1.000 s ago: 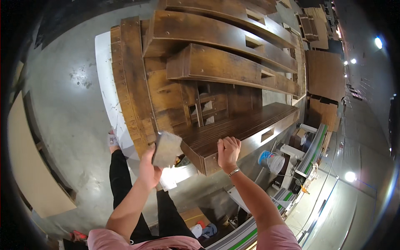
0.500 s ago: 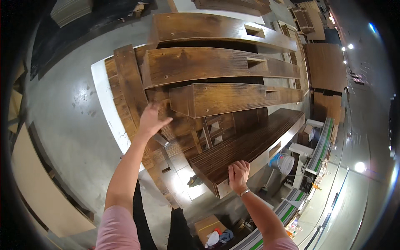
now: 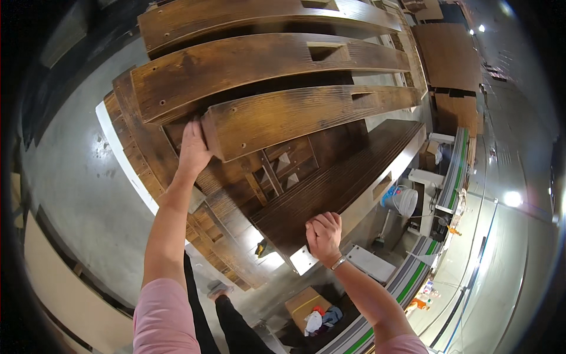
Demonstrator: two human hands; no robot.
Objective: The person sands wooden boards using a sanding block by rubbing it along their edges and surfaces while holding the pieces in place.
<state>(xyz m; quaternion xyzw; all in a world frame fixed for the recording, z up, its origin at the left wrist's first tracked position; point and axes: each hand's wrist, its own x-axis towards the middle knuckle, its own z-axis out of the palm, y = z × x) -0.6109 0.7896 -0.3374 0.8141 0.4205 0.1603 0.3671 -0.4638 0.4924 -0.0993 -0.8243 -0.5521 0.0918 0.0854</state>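
Note:
My right hand (image 3: 323, 236) is closed over the near edge of a dark brown wooden beam (image 3: 348, 171), which is tilted with its grooved face up and a pale side facing right. My left hand (image 3: 194, 150) grips the left end of a neighbouring stained beam (image 3: 295, 118), its fingers wrapped behind that end. Beyond it lie two similar beams, a middle one (image 3: 236, 62) and a farther one (image 3: 247, 20), each with a rectangular cutout. Underneath is a stack of stained wooden boards (image 3: 138, 118), partly hidden by the beams.
A white bucket (image 3: 404, 200) stands right of the dark beam. A rail with a green stripe (image 3: 407, 301) runs along the right side. Near my legs is a cardboard box (image 3: 300, 304) with cloths on it. A pale panel (image 3: 65, 277) lies at the left.
My left hand has moved from open air above the boards to the end of the neighbouring beam and taken hold there. My right hand stays on the dark beam. The view has shifted.

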